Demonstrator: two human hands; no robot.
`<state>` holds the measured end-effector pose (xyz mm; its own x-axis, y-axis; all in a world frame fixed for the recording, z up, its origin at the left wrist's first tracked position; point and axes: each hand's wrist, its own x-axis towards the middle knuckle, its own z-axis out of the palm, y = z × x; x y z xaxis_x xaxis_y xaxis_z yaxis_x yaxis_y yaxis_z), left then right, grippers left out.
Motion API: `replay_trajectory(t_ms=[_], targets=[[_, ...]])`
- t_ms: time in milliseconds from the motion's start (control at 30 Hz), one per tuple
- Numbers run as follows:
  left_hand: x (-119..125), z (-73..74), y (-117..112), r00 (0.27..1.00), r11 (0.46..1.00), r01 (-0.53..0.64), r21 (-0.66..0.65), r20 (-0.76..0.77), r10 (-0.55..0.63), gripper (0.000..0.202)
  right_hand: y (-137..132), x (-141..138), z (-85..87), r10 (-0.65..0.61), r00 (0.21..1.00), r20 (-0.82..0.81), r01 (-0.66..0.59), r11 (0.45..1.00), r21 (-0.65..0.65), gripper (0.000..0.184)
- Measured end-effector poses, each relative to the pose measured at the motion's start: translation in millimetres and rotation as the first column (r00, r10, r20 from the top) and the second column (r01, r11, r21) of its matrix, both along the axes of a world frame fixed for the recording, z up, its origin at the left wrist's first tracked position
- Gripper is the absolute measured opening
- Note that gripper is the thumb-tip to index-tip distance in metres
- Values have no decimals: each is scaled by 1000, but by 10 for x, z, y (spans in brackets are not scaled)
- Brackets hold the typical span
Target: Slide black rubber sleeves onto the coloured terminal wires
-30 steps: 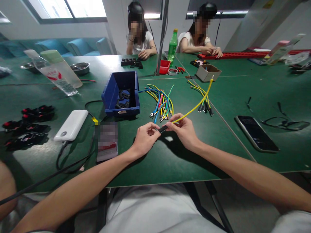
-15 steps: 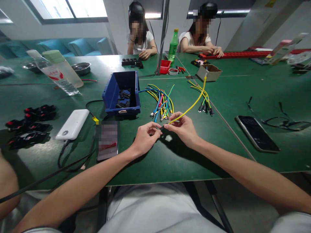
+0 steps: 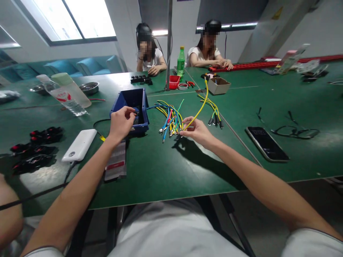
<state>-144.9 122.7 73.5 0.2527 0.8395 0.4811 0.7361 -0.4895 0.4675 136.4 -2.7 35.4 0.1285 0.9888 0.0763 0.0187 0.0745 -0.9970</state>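
Observation:
In my right hand [image 3: 197,130], thumb and fingers pinch the lower end of a yellow wire [image 3: 201,109], whose length arcs up and away; that end is mostly hidden by my fingers. My left hand [image 3: 123,123] is over the near part of a blue bin [image 3: 131,93], its fingertips closed around a small black piece [image 3: 136,113], partly hidden. Dark pieces lie inside the bin. Just beyond my right hand lies a bundle of blue, yellow and green wires [image 3: 171,116] with ring terminals. Further right rest several wires with black sleeves [image 3: 215,119].
A phone [image 3: 115,164] lies below the bin, near a white power bank [image 3: 79,145] with its cable. At right are another phone [image 3: 266,142] and glasses [image 3: 294,132]. A cardboard box [image 3: 219,86] and green bottle [image 3: 181,62] stand further back. Two people sit opposite.
My left hand has left the wire's end and moved left to the blue bin. My right hand still holds the yellow wire. The camera view has shifted.

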Motion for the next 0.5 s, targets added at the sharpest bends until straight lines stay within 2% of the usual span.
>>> replay_trajectory(t_ms=[67, 133, 267, 500], targets=[[-50, -43, 255, 971, 994, -17, -106, -239, -9, 31, 28, 81, 15, -6, 999, 38, 7, 999, -33, 49], [-62, -111, 452, 943, 982, -25, -189, -331, -39, 31, 53, 154, 17, -13, 997, 75, 17, 999, -49, 49], [-47, -225, 672, 930, 950, -30, -310, -356, -87, 26, 113, 308, -22, -16, 985, 170, 26, 998, -58, 50], [-52, -288, 791, 939, 894, -27, -447, -317, -130, 30, 237, 646, -45, -65, 899, 433, 76, 997, -8, 44]])
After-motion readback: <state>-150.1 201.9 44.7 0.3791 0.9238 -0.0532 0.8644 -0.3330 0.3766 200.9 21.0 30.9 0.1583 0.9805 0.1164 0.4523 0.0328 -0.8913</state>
